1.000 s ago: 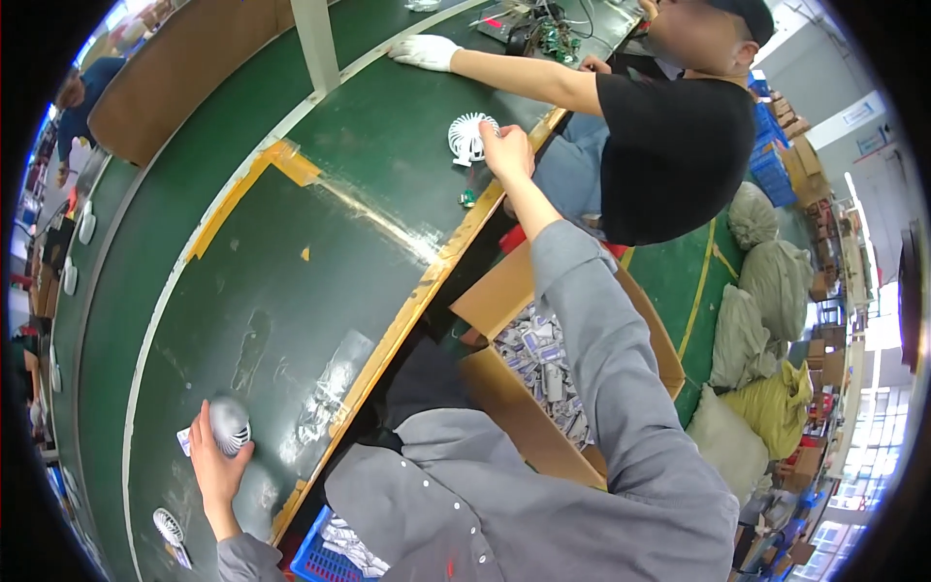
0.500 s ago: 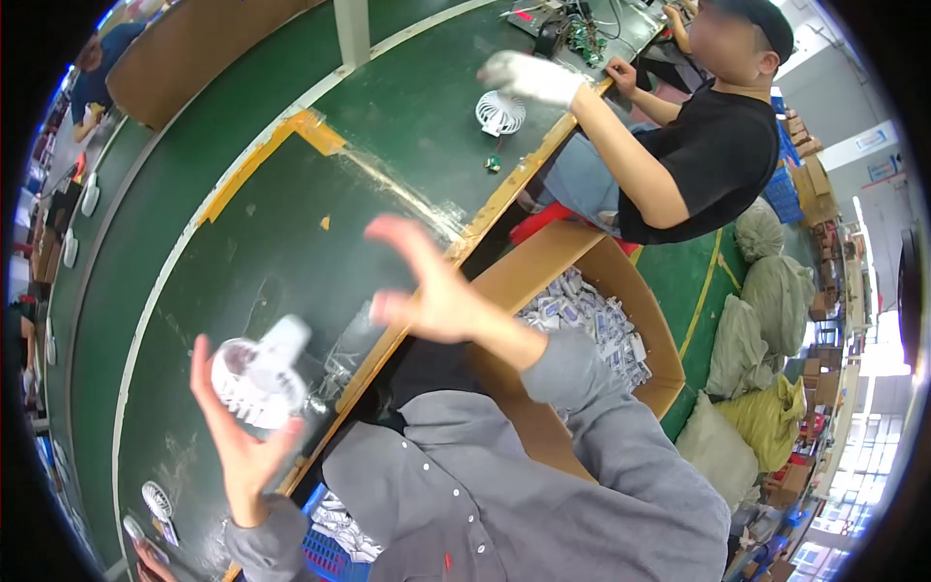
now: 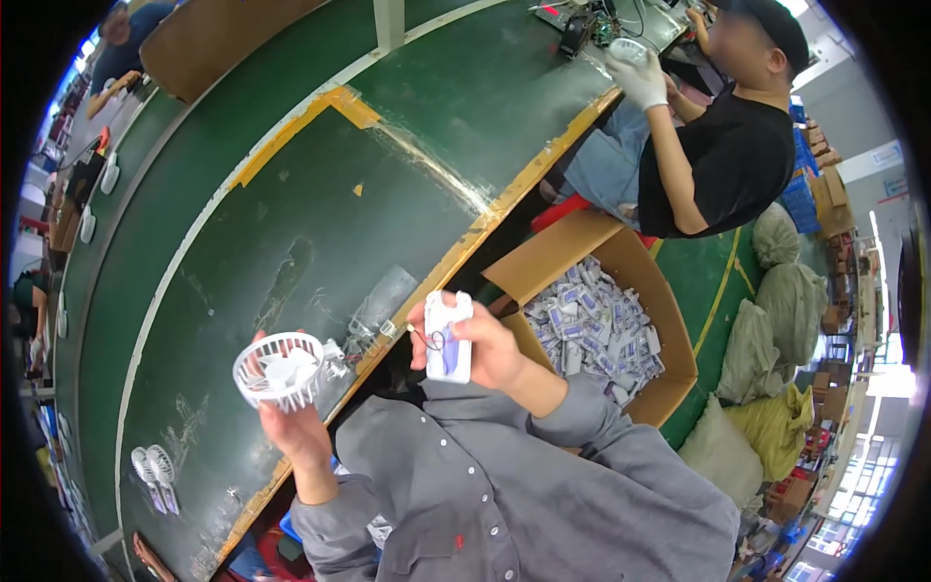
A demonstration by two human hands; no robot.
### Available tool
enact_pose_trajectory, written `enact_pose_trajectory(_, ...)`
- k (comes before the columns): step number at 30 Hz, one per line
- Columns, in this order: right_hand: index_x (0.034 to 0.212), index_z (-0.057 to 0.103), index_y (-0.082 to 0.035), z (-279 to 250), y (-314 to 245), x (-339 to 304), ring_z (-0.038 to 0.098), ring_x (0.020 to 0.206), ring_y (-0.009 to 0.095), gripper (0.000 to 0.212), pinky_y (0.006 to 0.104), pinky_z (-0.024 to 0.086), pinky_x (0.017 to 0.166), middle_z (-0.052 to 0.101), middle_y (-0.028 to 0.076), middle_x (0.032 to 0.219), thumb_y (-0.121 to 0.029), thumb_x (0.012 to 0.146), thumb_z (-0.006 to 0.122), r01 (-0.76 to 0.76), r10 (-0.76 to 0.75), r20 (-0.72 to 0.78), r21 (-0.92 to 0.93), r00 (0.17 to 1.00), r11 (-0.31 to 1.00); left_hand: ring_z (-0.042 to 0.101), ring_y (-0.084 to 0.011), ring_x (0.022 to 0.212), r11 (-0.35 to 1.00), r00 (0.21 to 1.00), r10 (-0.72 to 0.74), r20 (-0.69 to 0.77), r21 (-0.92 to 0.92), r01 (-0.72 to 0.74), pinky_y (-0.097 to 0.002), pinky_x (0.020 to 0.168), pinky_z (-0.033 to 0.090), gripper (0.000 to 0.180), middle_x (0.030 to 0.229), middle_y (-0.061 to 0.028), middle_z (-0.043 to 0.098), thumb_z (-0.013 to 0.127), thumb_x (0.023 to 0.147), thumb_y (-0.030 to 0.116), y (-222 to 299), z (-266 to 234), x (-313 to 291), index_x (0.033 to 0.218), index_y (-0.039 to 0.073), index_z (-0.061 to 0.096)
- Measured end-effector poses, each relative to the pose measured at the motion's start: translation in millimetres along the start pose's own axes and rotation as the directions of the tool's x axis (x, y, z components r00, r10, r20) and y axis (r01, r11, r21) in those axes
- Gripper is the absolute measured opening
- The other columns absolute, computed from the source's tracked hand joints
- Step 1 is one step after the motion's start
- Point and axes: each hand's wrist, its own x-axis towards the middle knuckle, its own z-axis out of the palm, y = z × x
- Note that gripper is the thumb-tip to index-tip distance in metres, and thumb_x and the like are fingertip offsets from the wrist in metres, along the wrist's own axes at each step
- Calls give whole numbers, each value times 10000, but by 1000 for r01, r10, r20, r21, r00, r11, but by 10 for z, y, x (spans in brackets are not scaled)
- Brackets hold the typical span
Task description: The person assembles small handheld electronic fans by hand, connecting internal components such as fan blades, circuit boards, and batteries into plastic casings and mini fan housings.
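My left hand (image 3: pixel 301 441) is closed around a white fan head (image 3: pixel 281 371), its round slotted cage turned upward above the workbench. At the bench edge, my right hand (image 3: pixel 497 351) grips a white fan handle casing (image 3: pixel 449 339) upright. A purple-blue part and thin dark and red wires show inside the casing. A small white piece (image 3: pixel 335 351) shows beside the fan head; whether it is joined to the fan head I cannot tell.
Two small white fans (image 3: pixel 157 468) lie on the green workbench (image 3: pixel 242 281). A cardboard box (image 3: pixel 679 359) of white-and-purple parts stands at my right. Beyond it, a gloved co-worker (image 3: pixel 718 155) holds a fan. Sacks (image 3: pixel 747 349) stand on the floor.
My left hand has moved right with the fan head, now turned cage up. My right hand, empty and spread before, now holds the handle casing. The co-worker has lifted a fan off the bench.
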Motion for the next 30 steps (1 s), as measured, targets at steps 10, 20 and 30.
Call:
enact_pose_trajectory(10,1065,505,27,277,-382,159,609,974,286,693,382,480,866,573,176,1030,-620,819,543,32,-9,265,-81,964,996,480,-319,1301,836,865,225,449,366,-408,-396,1083,365,690,1395,-192,489,599,735,-22,-52,745,126,1399,-8,414)
enact_pose_trajectory(20,967,522,-9,333,-619,5,623,808,169,124,289,494,734,630,104,877,-112,910,561,-105,153,107,-359,982,927,663,-303,887,596,704,387,595,422,-683,-363,764,540,407,1042,-112,659,675,659,-40,-93,943,117,1059,23,634)
enact_pose_trajectory(30,1009,445,-37,590,-463,-62,526,792,37,173,209,409,651,575,20,862,24,892,557,10,-39,-25,-708,999,706,665,-294,831,506,685,421,594,473,-721,-359,708,548,268,925,-104,654,691,640,-66,-83,959,97,890,17,640)
